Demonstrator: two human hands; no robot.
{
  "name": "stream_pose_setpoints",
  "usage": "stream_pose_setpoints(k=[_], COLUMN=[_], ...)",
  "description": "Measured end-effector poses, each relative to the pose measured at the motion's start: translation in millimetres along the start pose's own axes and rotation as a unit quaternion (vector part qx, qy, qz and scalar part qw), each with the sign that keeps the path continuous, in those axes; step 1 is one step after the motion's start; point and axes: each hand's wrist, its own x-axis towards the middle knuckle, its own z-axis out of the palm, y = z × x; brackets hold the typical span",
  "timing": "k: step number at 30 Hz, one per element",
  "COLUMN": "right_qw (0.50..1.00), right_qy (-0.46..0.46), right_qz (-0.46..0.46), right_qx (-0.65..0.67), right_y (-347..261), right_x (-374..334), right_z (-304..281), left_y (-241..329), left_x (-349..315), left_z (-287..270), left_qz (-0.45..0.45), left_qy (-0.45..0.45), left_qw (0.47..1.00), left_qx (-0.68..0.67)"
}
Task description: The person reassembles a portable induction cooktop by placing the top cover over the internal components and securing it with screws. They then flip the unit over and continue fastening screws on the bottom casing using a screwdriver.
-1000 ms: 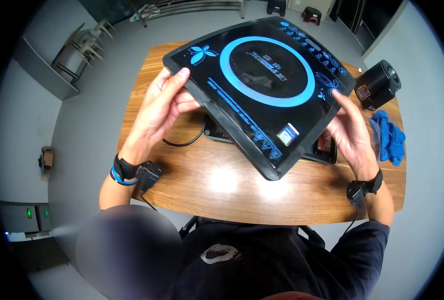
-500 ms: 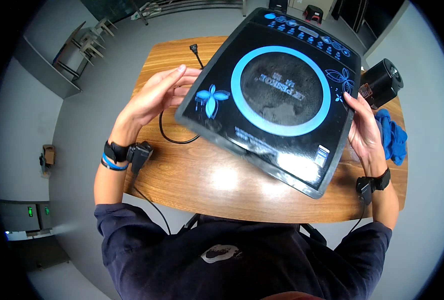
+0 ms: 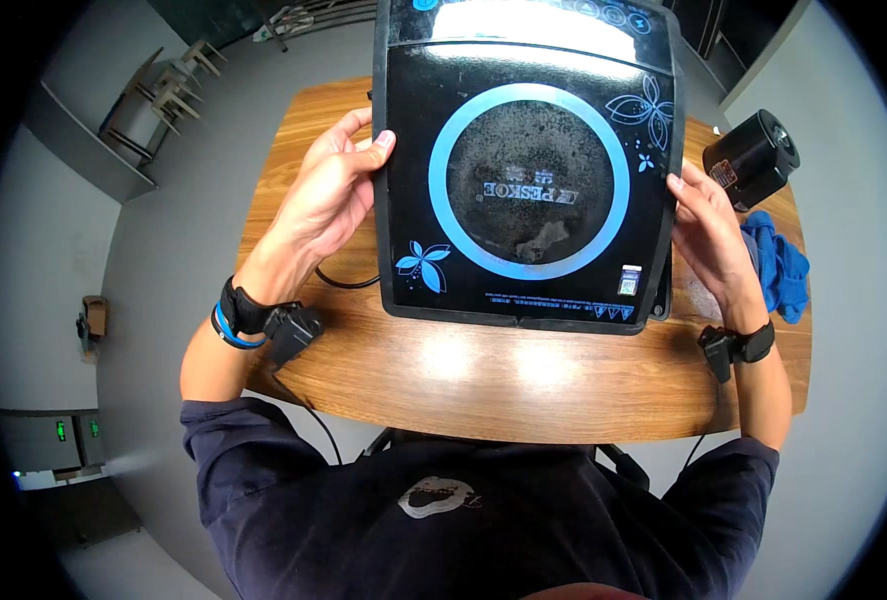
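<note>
A black induction cooker (image 3: 534, 180) with a light-blue ring, blue flower prints and a row of round control marks is held up over the wooden table, its top face toward me and the control strip at the far end. My left hand (image 3: 336, 190) grips its left edge, thumb on the top face and fingers behind. Around the right edge closes my right hand (image 3: 712, 225), thumb on the rim, its other fingers partly hidden. A black power cord (image 3: 349, 280) curves out from behind the cooker's left side. The cooker's underside is hidden.
At the table's (image 3: 444, 400) right end lies a black cylindrical appliance (image 3: 754, 160), with a crumpled blue cloth (image 3: 779, 270) nearer me. A bit of clear plastic (image 3: 702, 300) shows by my right wrist. Small stools (image 3: 174, 100) stand at the far left.
The cooker has turned from a slant to nearly straight and tipped up, its near edge moving away from me. My left hand has closed from open fingers onto its left edge.
</note>
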Motion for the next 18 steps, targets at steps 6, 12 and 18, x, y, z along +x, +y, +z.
stream_pose_setpoints(k=[6,12,18], right_qw=[0.997,0.932,0.929], right_qy=[0.02,0.028,0.079], right_qz=[0.064,0.065,-0.038], right_qx=[0.029,0.355,0.36], right_y=[2.4,29.4,30.5], right_x=[-10.7,-17.8,-5.9], right_z=[2.6,18.0,2.7], left_y=[-0.7,-3.1,-6.1], left_x=[-6.7,-3.0,-1.1], left_z=[-10.0,-4.7,22.5], left_qz=[0.001,0.027,0.024], left_qy=[0.037,0.056,0.019], left_qw=[0.999,0.994,0.995], left_qx=[-0.04,-0.086,-0.096])
